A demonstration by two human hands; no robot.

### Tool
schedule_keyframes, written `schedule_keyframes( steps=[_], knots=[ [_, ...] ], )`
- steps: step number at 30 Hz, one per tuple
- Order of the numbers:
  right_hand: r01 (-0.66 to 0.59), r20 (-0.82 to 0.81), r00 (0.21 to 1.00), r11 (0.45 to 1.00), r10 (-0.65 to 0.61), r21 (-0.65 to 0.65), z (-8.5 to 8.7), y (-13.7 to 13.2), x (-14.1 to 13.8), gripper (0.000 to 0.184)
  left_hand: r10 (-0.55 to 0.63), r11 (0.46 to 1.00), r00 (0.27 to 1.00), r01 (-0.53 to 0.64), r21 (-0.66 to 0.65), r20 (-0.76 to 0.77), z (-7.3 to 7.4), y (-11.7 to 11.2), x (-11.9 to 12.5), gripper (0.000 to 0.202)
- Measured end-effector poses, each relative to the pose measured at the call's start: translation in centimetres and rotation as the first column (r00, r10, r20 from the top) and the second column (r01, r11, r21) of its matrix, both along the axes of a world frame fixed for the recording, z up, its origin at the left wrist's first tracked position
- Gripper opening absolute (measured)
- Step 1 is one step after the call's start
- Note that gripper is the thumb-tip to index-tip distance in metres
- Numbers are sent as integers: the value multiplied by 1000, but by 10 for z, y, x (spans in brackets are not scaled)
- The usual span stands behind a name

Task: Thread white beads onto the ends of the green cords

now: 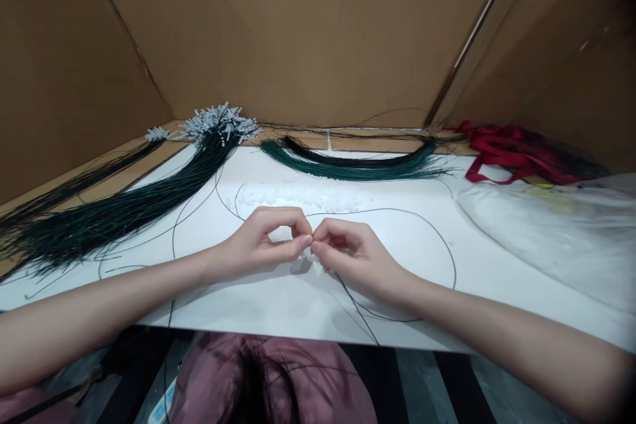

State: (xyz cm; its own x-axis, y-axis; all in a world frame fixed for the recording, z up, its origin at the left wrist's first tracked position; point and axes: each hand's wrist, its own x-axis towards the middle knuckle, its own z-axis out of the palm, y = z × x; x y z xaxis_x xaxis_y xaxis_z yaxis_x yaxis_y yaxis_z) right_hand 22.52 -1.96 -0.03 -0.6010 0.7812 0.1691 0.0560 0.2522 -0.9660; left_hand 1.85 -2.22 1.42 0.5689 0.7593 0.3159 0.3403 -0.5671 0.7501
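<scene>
My left hand (271,242) and my right hand (352,248) meet fingertip to fingertip above a white board (248,298). Each pinches thumb against forefinger on a thin dark wire (354,305), whose part between the tips is mostly hidden. From below my right hand the wire runs toward the board's front edge, and a long strand loops out to the right. Small white beads (318,266) show just under the fingertips, blurred; I cannot tell whether they are strung on it. Behind my hands lies a spread of loose white beads (308,195).
A bundle of green wires (134,212) with white beaded tips (218,124) lies at left. Cut green and black wires (352,169) lie along the back. Red ribbon (521,152) and a clear plastic bag (561,232) are at right. Cardboard walls (298,33) enclose the board.
</scene>
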Motion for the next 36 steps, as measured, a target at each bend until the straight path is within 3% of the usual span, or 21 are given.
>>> schedule_keyframes(
  steps=[8, 12, 21, 25, 28, 31, 36],
  knots=[
    [-12, -35, 999, 998, 9, -66, 0, 0, -2, 11, -23, 999, 999, 24, -28, 29, -1, 0, -1, 17],
    [-5, -29, 1000, 997, 2, -81, 0, -1, 0, 8, 37, 999, 998, -35, -42, 51, 1, 2, -5, 18],
    [-51, -120, 992, 989, 34, -138, -1, 0, 0, 16, 26, 999, 999, -25, -28, 40, 0, 3, -5, 18],
    [-45, -88, 996, 990, 33, -133, -1, 0, -1, 19, 7, 1000, 1000, -7, -18, 7, 2, 3, -4, 20],
    [-18, -48, 999, 993, 12, -115, -2, -1, -1, 19, 74, 996, 997, -73, 59, -19, 3, 11, -10, 22],
    [-4, -11, 1000, 995, 3, -102, -2, -1, -1, 18, 212, 955, 974, -190, 227, -76, 1, 27, -21, 19],
    [-12, 39, 999, 996, 15, -90, -2, -2, -1, 19, 303, 891, 928, -195, 409, -216, -9, 54, -34, 17]
  ],
)
